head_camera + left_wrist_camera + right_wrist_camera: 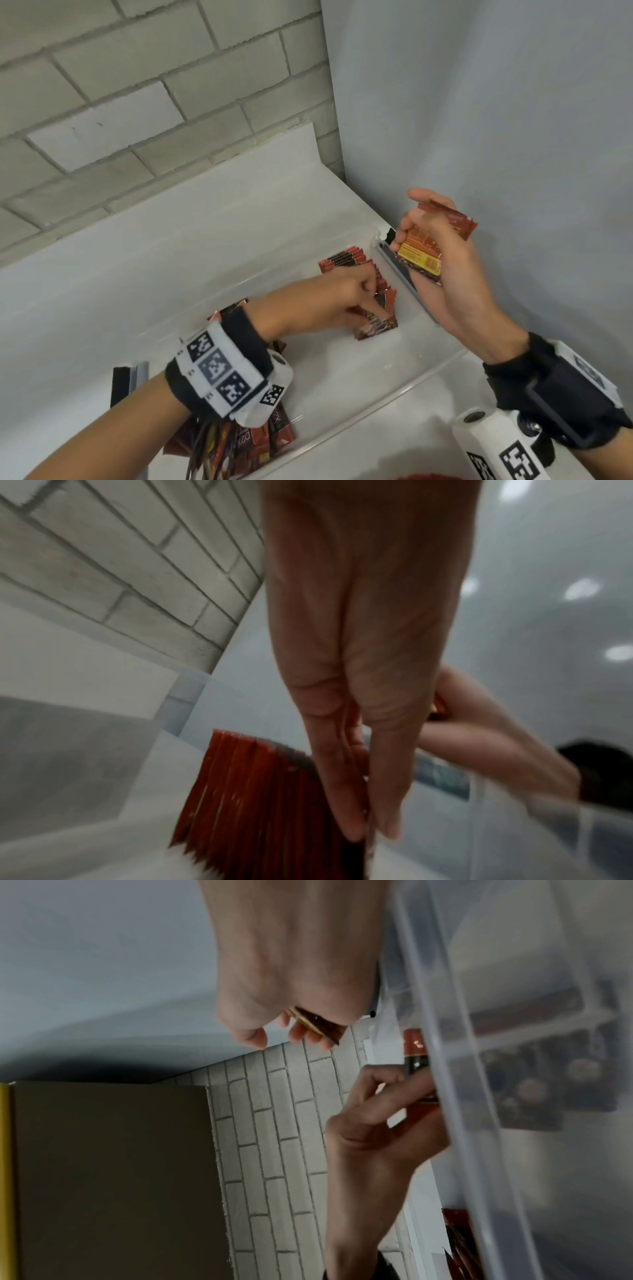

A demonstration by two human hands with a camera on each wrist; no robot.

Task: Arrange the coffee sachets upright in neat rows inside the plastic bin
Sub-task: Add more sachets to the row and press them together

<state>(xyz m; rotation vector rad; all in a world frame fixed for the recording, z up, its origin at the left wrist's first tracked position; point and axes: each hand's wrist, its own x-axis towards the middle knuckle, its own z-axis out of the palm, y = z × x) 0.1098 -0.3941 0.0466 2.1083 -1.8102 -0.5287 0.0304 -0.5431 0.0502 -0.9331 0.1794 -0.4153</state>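
A clear plastic bin (404, 383) is seen on a white surface, set into a corner between a pale brick wall (137, 85) and a plain grey wall (496, 102).

Inside the bin, at its far right end, a row of red coffee sachets (346, 260) is stood upright, packed face to face. The same row is seen edge-on in the left wrist view (246, 791).

The left hand (329, 301) is reached down into the bin at the near end of that row. One sachet (378, 320) is pinched between its thumb and fingers (346, 815), held upright against the row. Whether this sachet touches the bin floor cannot be told.

The right hand (442, 267) is held above the bin's right rim, palm turned toward the camera. A small stack of sachets (419, 253) is gripped in it, fingers curled round the stack, yellow-and-orange back panels facing up. One red sachet is seen fanned out at the top of the stack.

A loose heap of sachets (239, 442) is seen at the bin's near left end, partly hidden under the left wrist. A dark and grey block (128, 383) is seen just outside the bin at the left; its nature cannot be made out.

In the right wrist view, a brown board (113, 1177) is recorded against the brick wall.
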